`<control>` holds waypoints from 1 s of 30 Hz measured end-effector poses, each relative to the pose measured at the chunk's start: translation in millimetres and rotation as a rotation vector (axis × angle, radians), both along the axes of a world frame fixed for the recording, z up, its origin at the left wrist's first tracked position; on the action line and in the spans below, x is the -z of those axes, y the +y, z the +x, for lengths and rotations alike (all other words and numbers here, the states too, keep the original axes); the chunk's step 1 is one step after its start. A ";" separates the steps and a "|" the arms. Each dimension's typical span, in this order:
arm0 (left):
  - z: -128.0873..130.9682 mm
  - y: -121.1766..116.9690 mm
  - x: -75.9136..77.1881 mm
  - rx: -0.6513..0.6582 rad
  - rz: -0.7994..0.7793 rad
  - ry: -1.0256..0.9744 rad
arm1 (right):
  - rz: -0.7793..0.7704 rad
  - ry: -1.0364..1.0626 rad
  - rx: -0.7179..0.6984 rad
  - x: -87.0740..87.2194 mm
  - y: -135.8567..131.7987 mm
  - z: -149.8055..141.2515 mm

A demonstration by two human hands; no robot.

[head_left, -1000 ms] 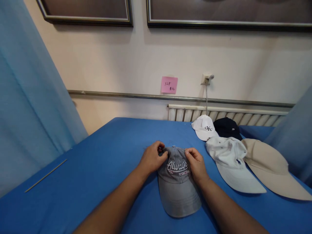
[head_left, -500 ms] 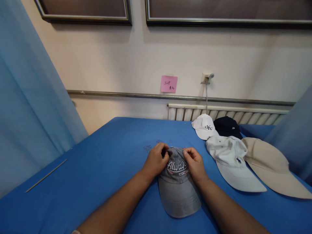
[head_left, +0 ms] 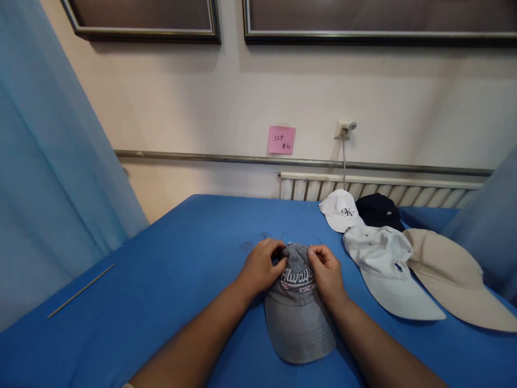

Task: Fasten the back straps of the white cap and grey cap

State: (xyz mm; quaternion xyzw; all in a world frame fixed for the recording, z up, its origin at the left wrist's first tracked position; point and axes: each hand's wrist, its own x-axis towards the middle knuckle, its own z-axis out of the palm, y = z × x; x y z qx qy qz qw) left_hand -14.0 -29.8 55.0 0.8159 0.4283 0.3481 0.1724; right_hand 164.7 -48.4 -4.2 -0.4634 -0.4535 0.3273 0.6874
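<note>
A grey baseball cap [head_left: 299, 323] with "Always" lettering lies on the blue-covered table, its brim pointing toward me. My left hand [head_left: 264, 265] pinches the left side of its crown, with thumb and fingers curled at the fabric. On the opposite side of the crown, my right hand [head_left: 326, 272] grips the cloth between thumb and fingers. The back of the cap is hidden behind the crown.
To the right lie a white cap [head_left: 339, 207], a dark navy cap [head_left: 377, 209], a pale cap [head_left: 388, 264] and a beige cap [head_left: 448, 264]. A thin stick [head_left: 81, 291] rests at the left on the blue cover [head_left: 173, 242]. Behind is a radiator [head_left: 313, 188].
The view has shifted slightly. Both hands stay on the grey cap's crown, and the left hand's fingers have moved a little at the fabric.
</note>
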 end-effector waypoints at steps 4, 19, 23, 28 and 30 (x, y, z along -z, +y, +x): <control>1.8 -1.1 2.9 -0.026 0.051 0.077 | 0.017 -0.003 -0.033 1.1 0.8 -0.6; -14.5 0.1 -27.3 0.033 -0.015 0.003 | 0.335 -0.497 0.003 -16.6 -19.7 -7.8; -16.9 -2.6 -35.0 0.085 -0.047 0.113 | 0.388 -0.587 -0.075 -21.1 -24.9 -9.5; -18.9 -1.3 -32.4 0.095 -0.127 0.090 | 0.397 -0.631 -0.109 -24.3 -27.7 -8.7; -18.5 -1.2 -29.7 0.073 -0.141 0.094 | 0.393 -0.626 -0.110 -26.1 -28.7 -8.2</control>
